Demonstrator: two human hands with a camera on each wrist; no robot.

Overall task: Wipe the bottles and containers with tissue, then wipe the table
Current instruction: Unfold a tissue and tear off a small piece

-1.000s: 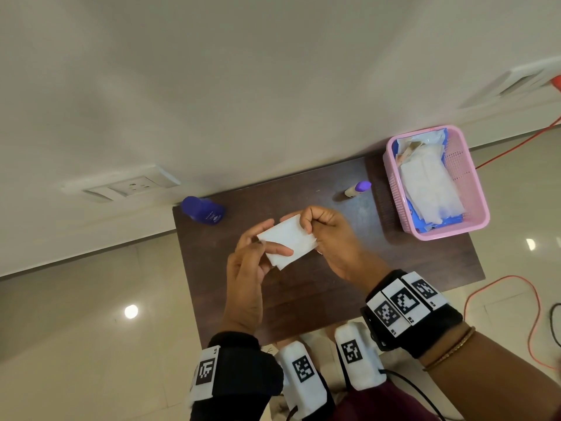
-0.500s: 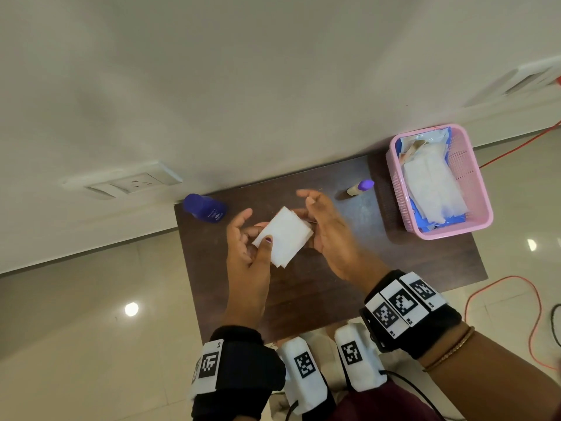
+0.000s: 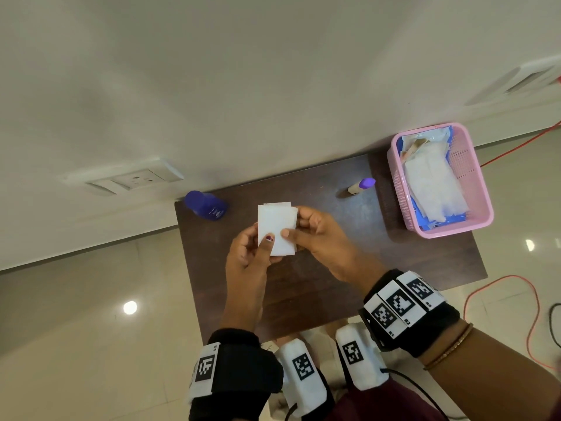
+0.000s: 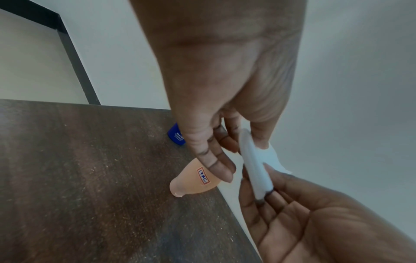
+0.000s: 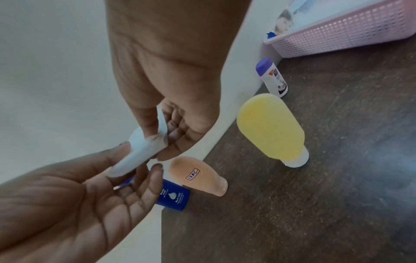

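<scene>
I hold a folded white tissue (image 3: 276, 227) upright over the middle of the dark table (image 3: 394, 262). My left hand (image 3: 258, 244) pinches its lower left edge, thumb on the front. My right hand (image 3: 299, 226) pinches its right edge. The tissue (image 5: 144, 149) appears edge-on between both hands in the wrist views. Along the wall stand a blue bottle (image 3: 206, 205), a peach bottle (image 5: 198, 175), a yellow bottle (image 5: 272, 128) and a small white bottle with a purple cap (image 3: 361, 186). In the head view the tissue and hands hide the peach and yellow bottles.
A pink basket (image 3: 476, 183) with tissue packs sits at the table's far right corner. The table's back edge runs along a white wall with a socket (image 3: 136, 179). A red cable (image 3: 501, 281) lies on the tiled floor to the right.
The tissue has turned from tilted to upright and moved slightly toward the wall. My right hand, which had loosened half a second ago, pinches the tissue again.
</scene>
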